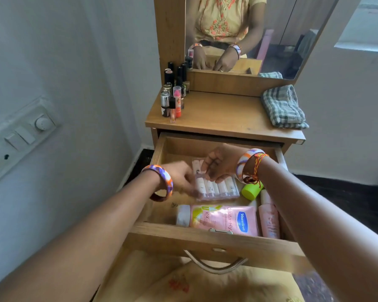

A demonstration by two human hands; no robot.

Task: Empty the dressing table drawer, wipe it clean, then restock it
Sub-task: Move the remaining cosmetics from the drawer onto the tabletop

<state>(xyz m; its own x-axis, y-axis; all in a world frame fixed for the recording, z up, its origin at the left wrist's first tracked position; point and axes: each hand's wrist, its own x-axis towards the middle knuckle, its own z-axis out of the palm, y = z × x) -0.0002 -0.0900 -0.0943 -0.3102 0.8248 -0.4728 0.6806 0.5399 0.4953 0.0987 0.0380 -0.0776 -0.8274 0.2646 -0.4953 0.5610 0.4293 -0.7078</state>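
Both hands [184, 178] [219, 164] on clear case [216, 189] — inside drawer [205, 238]

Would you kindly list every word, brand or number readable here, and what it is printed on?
"Vaseline": blue oval badge on the pink lotion bottle in the drawer.
"Gluta-Hy", cut off by the drawer front: same bottle.
"10X": same bottle.
Lettering on the smaller pink bottle and the boxed tubes: too blurred to read.

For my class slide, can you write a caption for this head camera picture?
Both hands, left hand and right hand, grip a clear case of small tubes inside the open drawer.
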